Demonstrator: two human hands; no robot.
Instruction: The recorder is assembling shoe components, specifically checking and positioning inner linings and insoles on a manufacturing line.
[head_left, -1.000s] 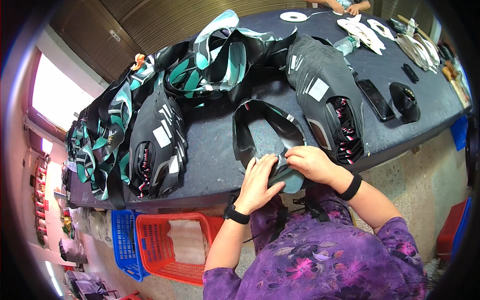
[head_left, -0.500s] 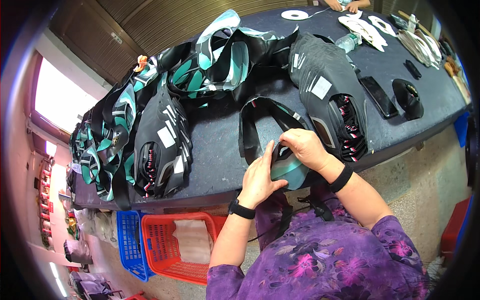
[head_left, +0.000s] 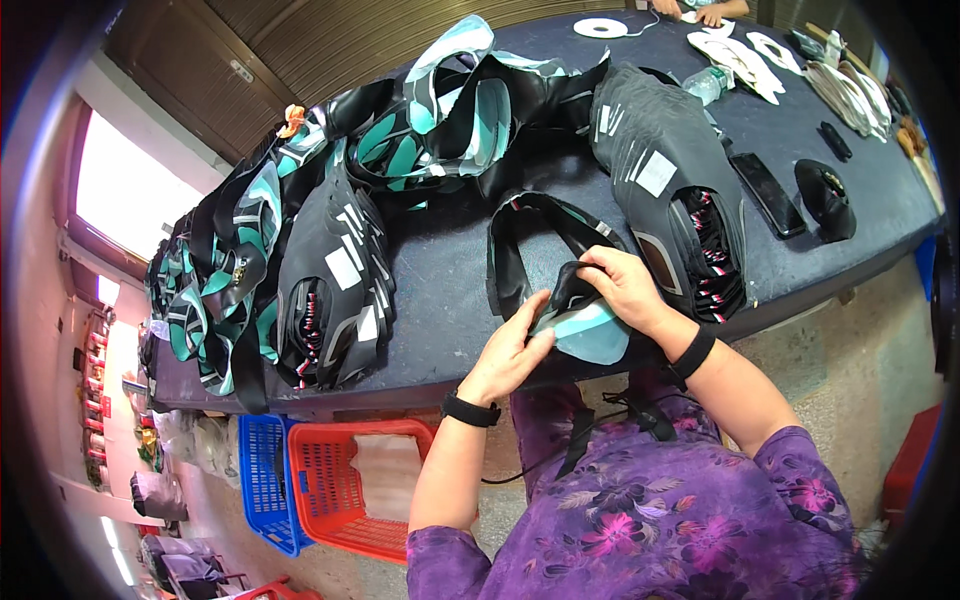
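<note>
A black loop-shaped shoe upper piece [head_left: 525, 235] with a teal end lies on the dark table [head_left: 440, 270] near its front edge. My left hand [head_left: 510, 350] holds the teal end from below and the left. My right hand [head_left: 625, 285] pinches the black fold above the teal patch and lifts it off the table. Both hands grip the same piece.
A stack of black pieces [head_left: 665, 180] lies right of my hands, another stack [head_left: 335, 280] to the left, with teal and black pieces [head_left: 430, 120] behind. A phone [head_left: 770, 195], a black cap-shaped object [head_left: 825, 200], a bottle [head_left: 705, 85] and white cutouts [head_left: 740, 60] sit farther right. Another person's hands [head_left: 700, 12] work at the far edge. Red [head_left: 350, 485] and blue baskets [head_left: 258, 480] stand under the table.
The piece's near end lay flat under both hands. I have folded and raised it, so the teal patch now shows below my right hand.
</note>
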